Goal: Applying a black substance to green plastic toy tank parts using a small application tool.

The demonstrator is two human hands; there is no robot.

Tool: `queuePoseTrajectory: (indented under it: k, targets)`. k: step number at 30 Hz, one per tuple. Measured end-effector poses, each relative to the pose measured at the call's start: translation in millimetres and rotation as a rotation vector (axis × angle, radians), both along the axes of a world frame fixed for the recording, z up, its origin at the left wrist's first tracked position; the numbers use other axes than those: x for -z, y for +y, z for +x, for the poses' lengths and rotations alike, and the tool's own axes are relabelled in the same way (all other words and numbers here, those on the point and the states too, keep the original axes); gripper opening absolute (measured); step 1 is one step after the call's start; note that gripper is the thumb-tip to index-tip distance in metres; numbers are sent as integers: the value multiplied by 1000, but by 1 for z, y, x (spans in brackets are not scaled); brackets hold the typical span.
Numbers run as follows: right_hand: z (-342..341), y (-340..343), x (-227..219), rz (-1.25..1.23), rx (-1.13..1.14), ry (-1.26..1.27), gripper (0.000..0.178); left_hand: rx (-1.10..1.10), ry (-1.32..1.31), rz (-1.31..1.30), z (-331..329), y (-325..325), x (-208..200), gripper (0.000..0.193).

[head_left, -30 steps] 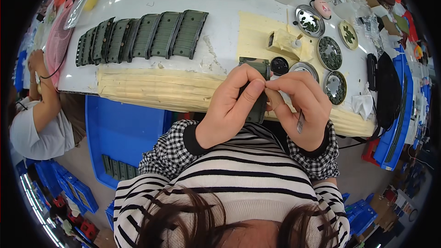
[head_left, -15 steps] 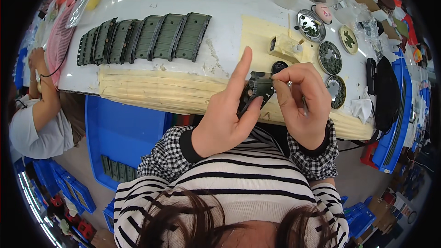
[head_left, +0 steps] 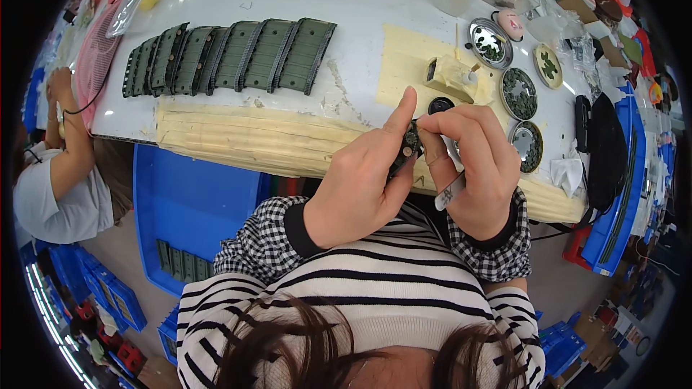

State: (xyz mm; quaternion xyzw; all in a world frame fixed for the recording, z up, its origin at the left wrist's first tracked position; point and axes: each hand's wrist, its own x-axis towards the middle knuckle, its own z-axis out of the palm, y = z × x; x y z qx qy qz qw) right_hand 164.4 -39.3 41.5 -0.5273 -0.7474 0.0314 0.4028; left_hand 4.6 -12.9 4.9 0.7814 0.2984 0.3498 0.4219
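Observation:
My left hand (head_left: 360,184) grips a small dark green camouflage-patterned part (head_left: 409,145), its index finger stretched along it and the thumb below. Much of the part is hidden by the fingers. My right hand (head_left: 479,166) presses thumb and index fingertips against the part's right edge; whether a tiny piece sits between those fingertips, I cannot tell. Tucked in the same hand is a flat silver metal tool (head_left: 450,192), its broad end sticking out below the fingers. Just beyond the hands stand a small black round container (head_left: 440,105) and a tape-wrapped block (head_left: 454,79).
Curved green panels (head_left: 270,54) lie in rows on the white table (head_left: 288,7). Round dishes (head_left: 519,94) of small dark pieces stand at right. Beige padding (head_left: 252,137) covers the table's front edge. A blue bin (head_left: 194,180) is below left; another person (head_left: 65,180) sits far left.
The part has turned in my left hand, showing a narrower side. My right hand has tilted, bringing the metal tool's flat end into view. Both hands stay close together.

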Motion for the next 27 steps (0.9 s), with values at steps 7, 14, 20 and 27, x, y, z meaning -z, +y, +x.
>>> queuePoseTrajectory:
  k: [7,14,20,27]
  targets:
    - [-1,-3,0,-13,-1,-76,29,-11,14,48,-1,-1,0,76]
    - [-4,-4,7,20,-15,-83,33,-36,-27,74,0,-2,3,71]
    - [-1,-5,5,-18,-38,-78,30,-6,-24,-6,-2,-1,5,63]
    - [46,15,-1,-80,334,90,25,203,-532,-977,-3,13,0,42]
